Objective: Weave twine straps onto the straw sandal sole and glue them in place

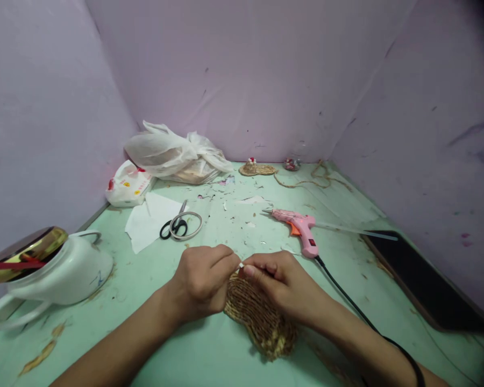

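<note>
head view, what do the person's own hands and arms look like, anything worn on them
The left hand and right hand show no gloves. No sleeve shows on the left forearm or right forearm. Near the lower edge, a black cable from the pink glue gun seems to cross the right forearm.

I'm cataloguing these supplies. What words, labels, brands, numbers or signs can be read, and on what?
No text can be read.
White packet: red and yellow print, too small and blurred.
Pink glue gun: any marking on its red switch is too small.
White vessel: small dark marks, unreadable.
</note>
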Demonstrator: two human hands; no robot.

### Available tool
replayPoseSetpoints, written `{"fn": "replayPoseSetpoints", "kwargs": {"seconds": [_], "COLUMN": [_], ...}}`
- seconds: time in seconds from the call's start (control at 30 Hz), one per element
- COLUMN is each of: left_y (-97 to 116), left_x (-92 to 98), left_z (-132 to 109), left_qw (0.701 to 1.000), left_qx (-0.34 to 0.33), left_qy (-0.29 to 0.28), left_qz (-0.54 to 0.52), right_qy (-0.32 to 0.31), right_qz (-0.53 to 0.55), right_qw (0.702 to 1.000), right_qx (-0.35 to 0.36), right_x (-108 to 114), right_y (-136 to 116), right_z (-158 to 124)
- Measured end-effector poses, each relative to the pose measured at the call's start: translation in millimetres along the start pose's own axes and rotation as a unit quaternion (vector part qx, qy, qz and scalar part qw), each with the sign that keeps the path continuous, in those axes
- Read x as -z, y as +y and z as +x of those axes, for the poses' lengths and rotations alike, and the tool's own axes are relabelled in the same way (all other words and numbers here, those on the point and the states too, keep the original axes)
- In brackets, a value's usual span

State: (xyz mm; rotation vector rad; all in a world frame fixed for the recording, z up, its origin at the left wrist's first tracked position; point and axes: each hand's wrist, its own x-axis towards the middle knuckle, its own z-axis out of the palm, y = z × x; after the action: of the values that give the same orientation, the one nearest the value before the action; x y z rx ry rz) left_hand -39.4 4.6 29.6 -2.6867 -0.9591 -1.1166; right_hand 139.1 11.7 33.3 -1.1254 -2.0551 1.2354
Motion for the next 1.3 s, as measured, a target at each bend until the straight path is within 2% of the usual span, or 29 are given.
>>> {"fn": "replayPoseSetpoints", "kwargs": {"seconds": [0.13, 0.27, 0.37, 0.43, 0.5, 0.57, 0.63, 0.67, 0.8, 0.9, 1.0, 1.07, 1.13, 1.2, 1.3], "left_y": [4.0, 6.8, 4.4, 1.5, -1.0, -1.8, -0.1, 1.7, 9.8, 9.4, 2.7, -1.8, -4.5, -5.2, -4.1], "left_x": [-0.2, -4.1, -5.3, -4.8, -4.4, -5.3, -7.6, -9.2, -14.3, -13.4, -9.7, -8.4, -9.1, -11.1, -13.8], "left_z": [-2.1, -3.6, -1.4, 1.6, 4.9, 7.4, 8.6, 8.6, 6.7, 6.2, 7.1, 7.1, 5.7, 3.7, 1.6], "left_qw": [1.0, 1.0, 0.993, 0.976, 0.931, 0.859, 0.792, 0.769, 0.696, 0.627, 0.549, 0.481, 0.426, 0.405, 0.396], "left_qx": [-0.013, 0.019, 0.089, 0.175, 0.291, 0.405, 0.478, 0.496, 0.517, 0.553, 0.553, 0.535, 0.531, 0.538, 0.551], "left_qy": [0.004, 0.01, 0.008, -0.013, -0.04, -0.05, -0.041, -0.037, 0.003, 0.036, 0.009, -0.025, -0.052, -0.072, -0.094], "left_qz": [0.014, -0.017, -0.072, -0.13, -0.217, -0.308, -0.377, -0.402, -0.498, -0.548, -0.627, -0.695, -0.731, -0.736, -0.728], "right_qy": [-0.015, -0.032, -0.052, -0.06, -0.05, -0.027, -0.013, -0.012, -0.046, -0.055, 0.043, 0.112, 0.113, 0.071, 0.031], "right_qz": [-0.043, -0.04, 0.015, 0.096, 0.193, 0.269, 0.314, 0.328, 0.336, 0.253, 0.148, 0.16, 0.227, 0.298, 0.352], "right_qw": [0.999, 0.999, 0.998, 0.991, 0.969, 0.943, 0.926, 0.921, 0.914, 0.949, 0.98, 0.972, 0.954, 0.936, 0.923], "right_qx": [0.023, 0.015, -0.017, -0.076, -0.148, -0.195, -0.209, -0.211, -0.222, -0.179, -0.128, -0.135, -0.159, -0.174, -0.154], "right_x": [-0.2, -1.6, -1.6, -0.8, 0.2, 0.6, -0.5, -1.8, -8.3, -7.4, -0.1, 4.4, 6.0, 4.2, -1.3], "right_y": [-1.8, -1.9, -0.6, 0.5, 0.6, -1.3, -5.0, -7.1, -11.9, -8.1, -2.0, 0.1, 0.5, 0.8, 3.4], "right_z": [-1.5, -1.8, 0.4, 3.3, 6.4, 8.7, 9.4, 9.1, 4.9, 2.8, 4.9, 7.7, 10.0, 10.9, 10.4]}}
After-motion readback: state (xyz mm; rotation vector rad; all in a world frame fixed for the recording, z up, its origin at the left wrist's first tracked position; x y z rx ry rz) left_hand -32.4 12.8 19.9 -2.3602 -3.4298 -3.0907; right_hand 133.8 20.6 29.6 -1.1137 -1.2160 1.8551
